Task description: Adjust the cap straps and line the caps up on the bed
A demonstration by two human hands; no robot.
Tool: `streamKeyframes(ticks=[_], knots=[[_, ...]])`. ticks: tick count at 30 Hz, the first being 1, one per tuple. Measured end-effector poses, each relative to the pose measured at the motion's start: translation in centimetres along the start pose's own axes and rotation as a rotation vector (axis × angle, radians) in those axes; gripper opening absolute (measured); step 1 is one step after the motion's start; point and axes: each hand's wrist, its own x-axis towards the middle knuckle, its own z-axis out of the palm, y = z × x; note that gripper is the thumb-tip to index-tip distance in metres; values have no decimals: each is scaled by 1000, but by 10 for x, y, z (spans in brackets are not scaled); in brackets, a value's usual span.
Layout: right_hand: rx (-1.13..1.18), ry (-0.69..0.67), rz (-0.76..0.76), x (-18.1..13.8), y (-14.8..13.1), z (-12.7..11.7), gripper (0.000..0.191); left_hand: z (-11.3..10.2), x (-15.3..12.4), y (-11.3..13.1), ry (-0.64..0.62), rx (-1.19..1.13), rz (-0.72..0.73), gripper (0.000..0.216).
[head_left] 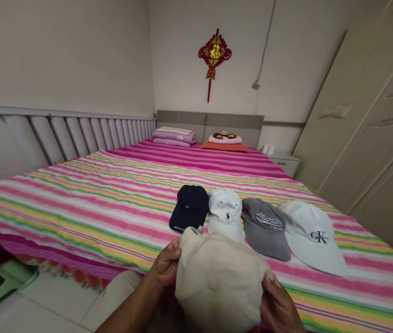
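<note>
Between my two hands hangs a cream baseball cap, close to me at the near edge of the bed. My left hand pinches its left side, and my right hand grips the right side. Just beyond it, several caps lie in a row on the striped bed sheet. From the left these are a dark navy cap, a white cap with a small dark logo, a grey cap with white lettering, and a white cap marked CK. The held cap overlaps the lower edge of the first white cap in view.
The striped bed sheet spreads out around the caps. Folded purple bedding and a pink-and-orange stack sit by the headboard. A radiator runs along the left, a wardrobe on the right. A green stool stands lower left.
</note>
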Motion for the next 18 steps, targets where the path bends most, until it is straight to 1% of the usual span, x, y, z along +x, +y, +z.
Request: streamKeyframes(ticks=[4,6,8,9,10,12,15,16,18], knots=[[-69,-65,24,-5,-8,-13,33,12,-3,-2,111,-29,-88,41],[-123,-90,49,-7,-10,-16,38,15,-4,-1,178,-43,-95,44],[-147,-93,64,-8,-10,-17,40,15,-6,-1,202,-43,-75,44],[-148,-87,64,-8,-9,-19,40,16,-6,0,180,-26,-75,45],[-148,-78,61,-8,-8,-21,40,16,-7,0,130,3,-83,46],[-159,-70,54,-9,-6,-27,40,18,-8,-1,-30,80,-100,47],[-200,-123,58,-11,-5,-39,40,23,-6,-1,-268,187,-84,42],[-217,-149,55,-12,-5,-43,41,25,-5,-1,-316,222,-78,39],[-253,-193,53,-14,-6,-46,43,27,-2,1,-357,303,-80,35]])
